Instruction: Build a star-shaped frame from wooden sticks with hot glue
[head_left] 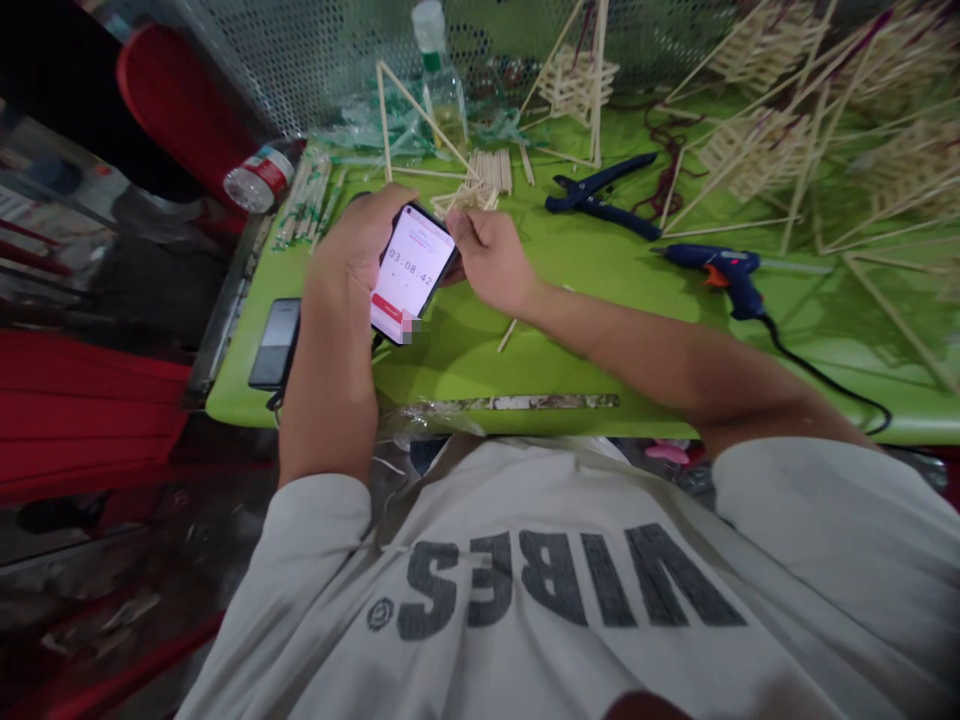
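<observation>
A smartphone (409,265) with a lit screen, large timer digits and a red button is tilted above the green table. My left hand (356,240) is wrapped round its left side, fingers over the top edge. At the phone's right edge, my right hand (491,250) is closed, thumb bent near the upper corner and fingers partly hidden behind it. Just beyond the hands lie a bundle of short wooden sticks (493,172) and a triangular stick frame (384,120). A loose stick (508,335) lies nearer to me, by my right wrist.
Blue cutting pliers (600,195) and a blue glue gun (720,270) with a black cord lie to the right. Several stick structures (757,145) stand at the back right. A clear bottle (442,90) stands behind. A power bank (275,343) lies at the left edge.
</observation>
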